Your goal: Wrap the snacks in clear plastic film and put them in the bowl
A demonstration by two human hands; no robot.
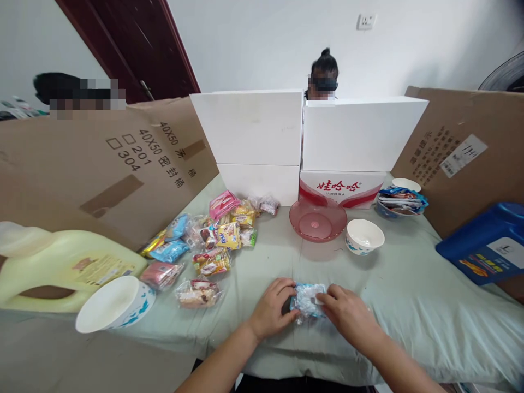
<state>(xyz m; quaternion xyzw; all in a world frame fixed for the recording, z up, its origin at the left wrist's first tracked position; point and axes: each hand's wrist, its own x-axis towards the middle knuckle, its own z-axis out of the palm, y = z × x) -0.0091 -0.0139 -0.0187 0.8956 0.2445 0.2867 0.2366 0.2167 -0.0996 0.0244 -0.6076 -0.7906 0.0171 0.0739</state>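
A small blue and clear snack packet (308, 299) lies on the pale green table cover (409, 284) near the front edge. My left hand (271, 308) grips its left end and my right hand (347, 310) pinches its right end. A heap of several wrapped snacks (213, 240) lies to the left, further back. Behind the packet stand a pink plastic bowl (317, 219) and a white bowl (364, 236), both empty.
A yellow jug (65, 267) lies at the left with a white bowl (112, 304) before it. A bowl of wrappers (401, 201) and a blue container (487, 243) sit at the right. White boxes (303, 136) and cardboard sheets (102, 164) wall the table. A person sits behind them.
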